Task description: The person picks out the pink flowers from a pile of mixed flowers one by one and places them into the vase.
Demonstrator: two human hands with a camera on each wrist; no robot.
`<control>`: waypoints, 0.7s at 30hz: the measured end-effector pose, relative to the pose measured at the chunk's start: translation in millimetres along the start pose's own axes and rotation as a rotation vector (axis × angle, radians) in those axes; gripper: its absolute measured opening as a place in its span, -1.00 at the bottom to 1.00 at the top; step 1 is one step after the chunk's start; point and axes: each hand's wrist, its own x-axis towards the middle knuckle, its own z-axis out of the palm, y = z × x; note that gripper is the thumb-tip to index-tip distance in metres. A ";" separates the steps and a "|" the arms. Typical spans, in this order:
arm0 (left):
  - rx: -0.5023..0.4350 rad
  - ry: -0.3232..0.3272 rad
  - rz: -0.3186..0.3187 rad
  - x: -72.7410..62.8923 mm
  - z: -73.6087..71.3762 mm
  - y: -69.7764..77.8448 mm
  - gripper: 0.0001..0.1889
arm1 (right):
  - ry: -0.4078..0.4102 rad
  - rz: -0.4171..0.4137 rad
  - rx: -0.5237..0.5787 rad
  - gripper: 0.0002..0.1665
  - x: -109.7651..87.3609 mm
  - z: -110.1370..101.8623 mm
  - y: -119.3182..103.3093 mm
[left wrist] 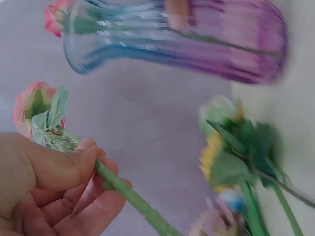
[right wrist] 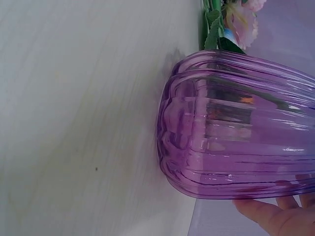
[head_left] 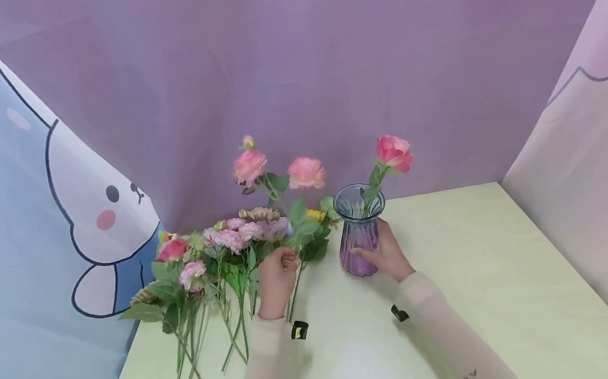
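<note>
My left hand (head_left: 276, 280) pinches the green stem (left wrist: 135, 199) of an artificial pink rose spray between thumb and fingers. Its pale pink blooms (head_left: 306, 172) rise above the hand, left of the vase. A ribbed glass vase (head_left: 358, 249), blue at the neck and purple below, stands upright on the table. My right hand (head_left: 390, 253) grips the vase's right side, thumb across the front; in the right wrist view its fingers (right wrist: 275, 214) lie against the glass. One deeper pink rose (head_left: 394, 153) leans right out of the vase, its stem visible through the glass.
Several artificial flowers lie on the pale table (head_left: 462, 296) at the left, among them lilac-pink blooms (head_left: 233, 238), a red-pink rose (head_left: 172, 249) and a yellow flower (head_left: 315, 214). A purple backdrop (head_left: 325, 74) rises behind, with printed cloth panels (head_left: 97, 200) at the sides.
</note>
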 end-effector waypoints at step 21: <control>-0.301 0.044 0.179 53.6 13.7 91.7 -0.86 | -0.035 0.059 0.007 0.16 1.0 -2.0 -3.3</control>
